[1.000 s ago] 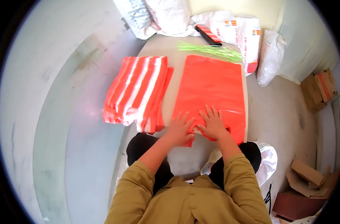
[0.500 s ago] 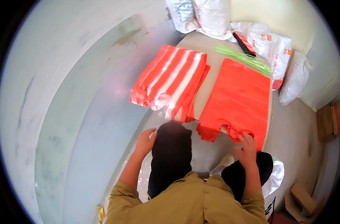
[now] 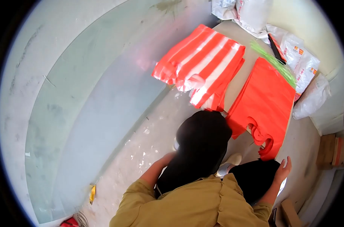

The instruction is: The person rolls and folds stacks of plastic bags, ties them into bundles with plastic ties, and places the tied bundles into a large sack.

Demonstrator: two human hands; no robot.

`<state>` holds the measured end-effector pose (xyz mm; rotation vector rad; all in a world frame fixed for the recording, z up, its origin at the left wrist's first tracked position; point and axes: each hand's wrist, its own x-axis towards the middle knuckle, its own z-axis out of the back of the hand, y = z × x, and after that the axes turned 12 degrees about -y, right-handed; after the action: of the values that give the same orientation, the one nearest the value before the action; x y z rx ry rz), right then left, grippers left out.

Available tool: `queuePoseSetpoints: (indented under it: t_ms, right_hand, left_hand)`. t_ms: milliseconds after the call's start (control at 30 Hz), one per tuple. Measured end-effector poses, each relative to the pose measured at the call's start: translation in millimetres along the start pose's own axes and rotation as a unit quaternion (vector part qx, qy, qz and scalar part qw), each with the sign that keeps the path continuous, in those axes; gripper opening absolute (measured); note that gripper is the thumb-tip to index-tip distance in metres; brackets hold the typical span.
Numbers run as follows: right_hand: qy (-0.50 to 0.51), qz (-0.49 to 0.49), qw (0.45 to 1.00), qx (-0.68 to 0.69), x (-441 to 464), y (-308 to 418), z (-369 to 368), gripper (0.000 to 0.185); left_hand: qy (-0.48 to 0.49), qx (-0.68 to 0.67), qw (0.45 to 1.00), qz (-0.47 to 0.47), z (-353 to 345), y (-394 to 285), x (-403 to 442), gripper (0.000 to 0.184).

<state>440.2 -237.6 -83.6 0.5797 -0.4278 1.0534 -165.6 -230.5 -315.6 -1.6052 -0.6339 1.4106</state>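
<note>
My left hand (image 3: 167, 159) is low beside my left thigh, partly hidden by the black trouser leg, and its fingers cannot be made out. On the right, my right hand (image 3: 283, 170) is raised beside my right knee, fingers apart and holding nothing. A flat stack of plain red bags (image 3: 266, 102) lies on the table (image 3: 238, 81), its cut-out handle end hanging over the near edge. To its left, a pile of red-and-white striped bags (image 3: 204, 62) also overhangs the edge. Neither hand touches the bags.
Green strands (image 3: 274, 62) and a black-and-red object (image 3: 276, 49) lie at the table's far end, beside white sacks (image 3: 306, 70). Cardboard boxes (image 3: 326, 151) stand at the right. A yellow object (image 3: 92, 193) is on the floor at the lower left.
Both hands have left the red stack, the left moving down to the thigh and the right out beside the knee. The view has turned left, so the table appears further right and tilted.
</note>
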Motion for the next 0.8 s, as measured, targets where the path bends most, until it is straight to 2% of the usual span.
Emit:
queuePoseSetpoints:
  t_ms: [133, 233, 333, 433, 533, 633, 733, 800]
  right_hand:
    - [0.019, 0.001, 0.999, -0.026, 5.5, 3.8, -5.9, 0.037]
    - [0.011, -0.018, 1.0, -0.004, 6.8, 0.6, -11.3, 0.035]
    - [0.017, -0.01, 1.0, -0.013, 8.7, 0.8, -13.3, 0.035]
    - [0.018, -0.006, 1.0, -0.013, 9.2, 0.7, -16.1, 0.035]
    - [0.021, -0.015, 1.0, -0.007, 9.7, 8.6, -13.7, 0.035]
    - [0.029, -0.014, 0.999, 0.0, 9.3, -3.0, -18.0, 0.034]
    - [0.018, -0.022, 1.0, 0.002, 7.6, -8.6, -18.4, 0.034]
    - [0.018, -0.028, 0.999, 0.004, 7.0, -5.9, -17.7, 0.033]
  left_hand:
    - [-0.013, 0.008, 1.0, 0.006, -1.2, -61.3, -20.4, 0.047]
    - [-0.052, 0.084, 0.995, 0.024, -2.6, -31.8, -5.9, 0.045]
    - [-0.063, 0.069, 0.996, 0.012, -5.4, -34.0, -4.3, 0.047]
    - [-0.067, 0.037, 0.997, -0.017, -11.2, 10.0, 12.6, 0.052]
    - [-0.061, -0.003, 0.996, -0.07, -18.9, 85.9, 48.9, 0.061]
    - [-0.043, -0.017, 0.999, 0.008, -11.8, 36.1, 37.1, 0.067]
    - [-0.05, 0.013, 0.998, -0.021, -4.7, 15.8, 36.2, 0.066]
    - [-0.078, -0.047, 0.996, -0.015, -5.0, 11.1, 39.9, 0.059]
